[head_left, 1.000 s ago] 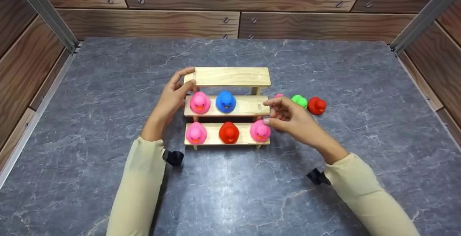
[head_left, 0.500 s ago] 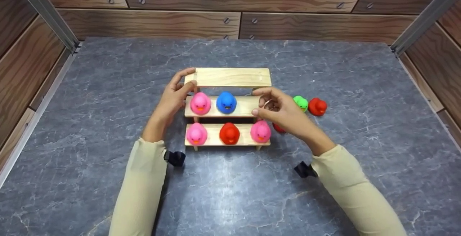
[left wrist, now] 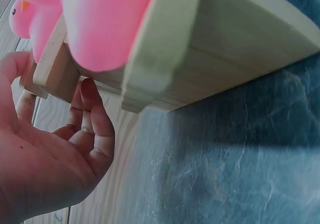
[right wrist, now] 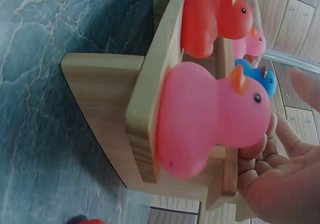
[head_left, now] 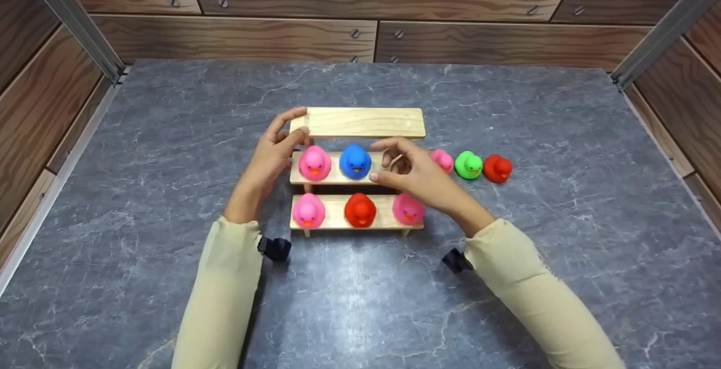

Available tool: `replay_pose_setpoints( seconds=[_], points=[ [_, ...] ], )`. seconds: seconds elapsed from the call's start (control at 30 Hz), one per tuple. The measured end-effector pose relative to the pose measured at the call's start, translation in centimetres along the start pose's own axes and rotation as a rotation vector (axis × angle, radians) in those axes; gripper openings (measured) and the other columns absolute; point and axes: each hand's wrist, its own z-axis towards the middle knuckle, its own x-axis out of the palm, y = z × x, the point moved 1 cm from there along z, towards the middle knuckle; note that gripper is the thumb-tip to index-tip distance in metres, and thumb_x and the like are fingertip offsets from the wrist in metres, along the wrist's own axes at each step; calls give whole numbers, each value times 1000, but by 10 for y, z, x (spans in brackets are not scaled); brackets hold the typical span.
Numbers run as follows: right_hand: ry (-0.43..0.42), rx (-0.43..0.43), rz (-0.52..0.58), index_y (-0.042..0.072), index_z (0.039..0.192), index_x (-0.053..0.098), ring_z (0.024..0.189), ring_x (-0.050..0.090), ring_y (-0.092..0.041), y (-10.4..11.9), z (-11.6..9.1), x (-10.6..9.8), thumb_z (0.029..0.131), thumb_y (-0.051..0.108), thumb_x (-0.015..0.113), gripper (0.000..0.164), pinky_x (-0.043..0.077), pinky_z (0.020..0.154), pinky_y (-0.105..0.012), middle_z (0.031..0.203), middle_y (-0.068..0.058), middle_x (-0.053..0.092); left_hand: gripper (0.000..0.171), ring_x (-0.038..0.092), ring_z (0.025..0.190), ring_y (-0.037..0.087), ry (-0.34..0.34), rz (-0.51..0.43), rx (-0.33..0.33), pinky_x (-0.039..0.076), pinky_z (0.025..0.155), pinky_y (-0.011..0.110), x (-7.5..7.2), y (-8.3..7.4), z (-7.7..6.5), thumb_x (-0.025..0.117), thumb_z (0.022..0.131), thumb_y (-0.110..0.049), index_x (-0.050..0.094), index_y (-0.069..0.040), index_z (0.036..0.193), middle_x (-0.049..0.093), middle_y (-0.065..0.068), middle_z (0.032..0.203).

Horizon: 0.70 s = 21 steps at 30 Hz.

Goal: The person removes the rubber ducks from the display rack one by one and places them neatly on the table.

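My left hand (head_left: 269,155) grips the left end of the top board of a three-tier wooden display stand (head_left: 366,122). In the left wrist view its fingers (left wrist: 102,129) curl beside the board ends. My right hand (head_left: 419,174) is over the right end of the middle tier, with thumb and index finger spread and their tips close to a blue rubber duck (head_left: 355,161). No duck shows between them. A pink duck (head_left: 314,163) stands left of the blue one. The bottom tier bears a pink duck (head_left: 308,210), a red duck (head_left: 360,210) and another pink duck (head_left: 408,209).
Right of the stand, a pink duck (head_left: 442,160), a green duck (head_left: 468,165) and a red duck (head_left: 497,168) sit on the grey marbled table (head_left: 563,234). A red object (right wrist: 90,221) peeks in at the right wrist view's bottom edge. Wood-patterned walls (head_left: 253,36) enclose the table.
My right hand has moved left across the middle tier toward the blue duck, uncovering the pink and green ducks on the table. The left hand keeps its grip on the stand.
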Motion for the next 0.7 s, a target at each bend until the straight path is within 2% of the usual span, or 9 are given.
replay_pose_setpoints(
  seconds=[0.17,0.4,0.7],
  points=[
    [8,3,-11,5,127,55,78,48,-17,4,4,4,84,13,73,47,42,71,-21,96,-5,51,43,59,83,15,4,0,10,47,59,21,0,-2,0,56,98,-26,47,-23,140,56,2,93],
    [15,15,-28,5,128,55,71,42,-13,6,8,9,84,15,74,49,37,64,-19,91,-1,47,43,59,87,19,-1,-4,9,48,61,22,0,-1,1,56,98,-26,47,-23,140,56,0,89],
    [6,37,-79,5,129,55,74,45,-14,8,11,16,83,16,76,52,38,66,-20,85,0,49,44,59,89,18,11,-28,11,48,60,22,1,1,0,57,97,-25,47,-22,140,56,1,89]
  ],
)
